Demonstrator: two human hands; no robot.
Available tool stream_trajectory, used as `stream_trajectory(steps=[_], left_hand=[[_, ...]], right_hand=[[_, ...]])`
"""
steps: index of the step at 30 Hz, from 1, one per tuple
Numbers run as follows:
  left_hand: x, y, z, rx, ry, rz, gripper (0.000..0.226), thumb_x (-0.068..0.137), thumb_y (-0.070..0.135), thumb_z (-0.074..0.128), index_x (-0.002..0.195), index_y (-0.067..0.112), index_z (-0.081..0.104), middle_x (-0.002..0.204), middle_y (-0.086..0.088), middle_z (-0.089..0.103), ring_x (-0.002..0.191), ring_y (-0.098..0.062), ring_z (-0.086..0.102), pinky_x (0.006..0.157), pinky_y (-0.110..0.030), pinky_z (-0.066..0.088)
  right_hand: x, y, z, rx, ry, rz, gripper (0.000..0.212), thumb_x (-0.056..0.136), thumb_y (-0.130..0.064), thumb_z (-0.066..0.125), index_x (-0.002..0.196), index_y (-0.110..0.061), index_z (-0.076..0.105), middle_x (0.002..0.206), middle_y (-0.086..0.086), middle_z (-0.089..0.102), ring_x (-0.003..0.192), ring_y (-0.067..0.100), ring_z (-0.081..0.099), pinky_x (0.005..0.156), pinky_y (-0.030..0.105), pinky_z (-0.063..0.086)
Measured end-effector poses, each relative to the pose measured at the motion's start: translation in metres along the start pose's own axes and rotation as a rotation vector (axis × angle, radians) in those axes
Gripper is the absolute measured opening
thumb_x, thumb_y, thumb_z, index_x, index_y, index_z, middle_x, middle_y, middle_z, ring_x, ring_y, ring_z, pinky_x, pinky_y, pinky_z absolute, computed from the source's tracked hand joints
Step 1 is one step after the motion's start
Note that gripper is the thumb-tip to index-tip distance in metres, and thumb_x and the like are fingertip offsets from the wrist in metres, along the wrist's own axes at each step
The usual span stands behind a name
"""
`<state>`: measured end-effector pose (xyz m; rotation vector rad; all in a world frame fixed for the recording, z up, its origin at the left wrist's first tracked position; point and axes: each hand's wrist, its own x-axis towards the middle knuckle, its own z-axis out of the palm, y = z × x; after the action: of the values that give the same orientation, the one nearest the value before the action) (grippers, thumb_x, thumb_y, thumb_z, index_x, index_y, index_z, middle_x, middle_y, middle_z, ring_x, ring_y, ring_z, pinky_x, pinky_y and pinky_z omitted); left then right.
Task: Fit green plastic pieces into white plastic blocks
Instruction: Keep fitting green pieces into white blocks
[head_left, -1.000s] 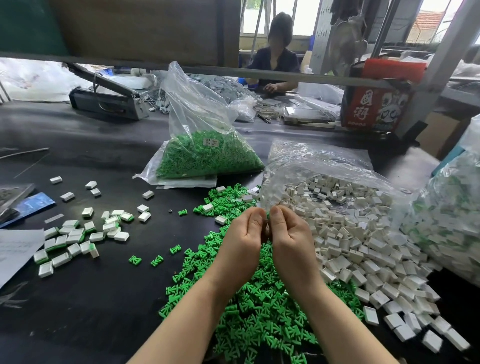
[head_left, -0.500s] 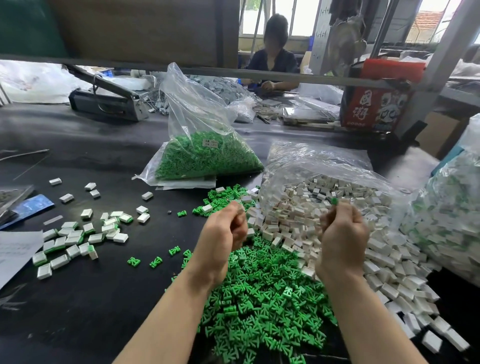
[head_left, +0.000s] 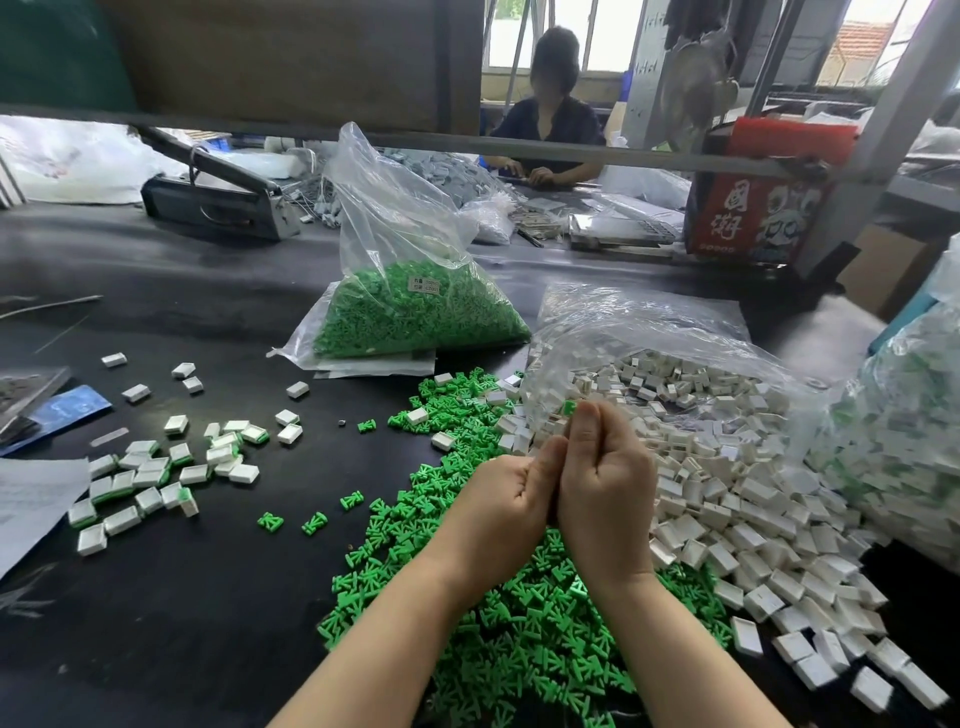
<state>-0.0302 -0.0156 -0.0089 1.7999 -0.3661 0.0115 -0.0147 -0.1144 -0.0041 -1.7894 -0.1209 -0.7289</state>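
Green piece (head_left: 570, 407) shows pinched at my right hand's (head_left: 605, 478) fingertips. Left hand (head_left: 511, 493) presses against it, fingers curled; I cannot tell what they hold.

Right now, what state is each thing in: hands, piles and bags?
left hand: fingers curled, pressed against the right hand; what it holds is hidden.
right hand: pinches a green piece at its fingertips.
green pile: loose on the table.
white blocks: spilling from an open bag.
green bag: upright, part full.
fitted blocks: scattered, far left.

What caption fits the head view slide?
Both hands meet, right fingers pinching a green piece above the green pile.
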Motion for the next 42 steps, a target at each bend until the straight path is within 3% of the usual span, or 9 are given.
stream_trajectory(steps=[2,5,7,10,14,23,27,35,42], left_hand=[[-0.001,-0.002,0.001,-0.171,-0.087,0.017,0.052,0.096,0.060,0.038,0.091,0.018,0.069,0.080,0.004,0.071,0.077,-0.002,0.064,0.064,-0.026,0.051],[0.000,-0.003,0.000,-0.391,-0.169,-0.062,0.035,0.094,0.050,0.047,0.111,0.025,0.065,0.108,0.005,0.071,0.109,-0.009,0.065,0.090,-0.022,0.051],[0.000,-0.003,-0.002,-0.317,-0.122,-0.043,0.026,0.098,0.043,0.048,0.104,0.026,0.066,0.088,0.010,0.067,0.085,-0.004,0.063,0.077,-0.017,0.049],[0.002,-0.003,-0.007,-0.207,-0.002,0.015,0.030,0.099,0.044,0.044,0.088,0.024,0.063,0.077,0.004,0.057,0.071,-0.011,0.049,0.071,-0.033,0.044],[0.003,-0.001,-0.017,-0.186,0.136,0.094,0.035,0.102,0.040,0.041,0.088,0.015,0.063,0.070,0.006,0.057,0.060,-0.003,0.046,0.060,-0.015,0.038],[-0.001,0.007,-0.023,-0.253,0.136,0.065,0.034,0.105,0.023,0.036,0.074,0.025,0.051,0.070,0.010,0.046,0.064,-0.002,0.041,0.061,-0.012,0.038],[-0.004,0.010,-0.022,-0.244,0.101,0.068,0.039,0.107,0.022,0.035,0.072,0.028,0.053,0.066,0.018,0.048,0.063,0.002,0.044,0.062,-0.011,0.039],[-0.001,0.012,-0.024,-0.182,0.107,0.116,0.030,0.099,0.041,0.038,0.073,0.030,0.048,0.067,0.012,0.037,0.061,-0.005,0.032,0.057,-0.018,0.032],[0.000,0.009,-0.024,-0.163,0.103,0.128,0.030,0.100,0.037,0.039,0.075,0.021,0.044,0.070,0.008,0.036,0.067,-0.011,0.033,0.062,-0.024,0.032]], right_hand=[[0.003,0.001,-0.001,0.030,-0.008,0.072,0.036,0.103,-0.027,0.045,0.070,-0.016,0.053,0.056,-0.004,0.051,0.052,0.013,0.046,0.052,0.038,0.041],[0.006,-0.001,-0.004,0.183,-0.071,0.194,0.040,0.104,-0.027,0.045,0.065,-0.019,0.052,0.057,-0.005,0.050,0.056,0.016,0.045,0.057,0.042,0.040],[0.007,-0.003,-0.005,0.316,-0.109,0.286,0.041,0.104,-0.029,0.045,0.064,-0.023,0.054,0.057,-0.008,0.050,0.058,0.014,0.046,0.057,0.038,0.040],[0.010,-0.004,-0.009,0.360,-0.121,0.279,0.036,0.103,-0.031,0.044,0.072,-0.016,0.055,0.058,-0.009,0.049,0.056,0.011,0.045,0.054,0.031,0.039],[0.011,-0.004,-0.013,0.339,-0.195,0.176,0.037,0.103,-0.024,0.043,0.068,-0.011,0.050,0.056,-0.006,0.043,0.053,0.009,0.037,0.048,0.022,0.031],[0.008,-0.007,-0.011,0.287,-0.426,0.074,0.037,0.099,-0.034,0.048,0.068,-0.016,0.051,0.057,-0.006,0.044,0.055,0.012,0.037,0.051,0.029,0.031],[0.008,-0.008,-0.011,0.332,-0.426,0.090,0.037,0.099,-0.031,0.047,0.067,-0.015,0.051,0.058,0.001,0.043,0.055,0.017,0.036,0.051,0.034,0.029],[0.009,-0.010,-0.014,0.267,-0.463,0.039,0.037,0.102,-0.018,0.047,0.067,-0.025,0.056,0.056,-0.012,0.054,0.054,0.002,0.045,0.054,0.017,0.036],[0.008,-0.012,-0.016,0.321,-0.381,0.062,0.037,0.100,-0.028,0.046,0.067,-0.012,0.051,0.056,-0.005,0.045,0.053,0.011,0.038,0.049,0.026,0.031]])
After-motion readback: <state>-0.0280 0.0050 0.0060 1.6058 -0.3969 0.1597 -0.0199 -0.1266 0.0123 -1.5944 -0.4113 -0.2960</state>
